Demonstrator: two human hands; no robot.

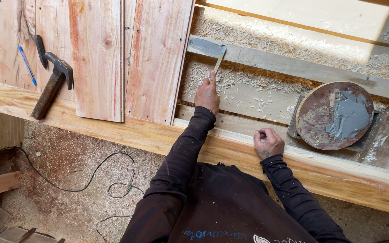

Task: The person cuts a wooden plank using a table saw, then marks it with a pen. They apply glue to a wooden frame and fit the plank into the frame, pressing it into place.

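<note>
Right hand (269,143) fisted, bracing on beam (113,130); left hand (207,94) clamped on putty knife (219,59), spreading grey filler (205,46) at 12 o'clock

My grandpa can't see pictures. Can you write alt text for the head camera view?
A person's left hand spreads grey paste with a putty knife on a wooden batten; the right hand rests on a beam. A round board holds more paste; a hammer lies left.
</note>
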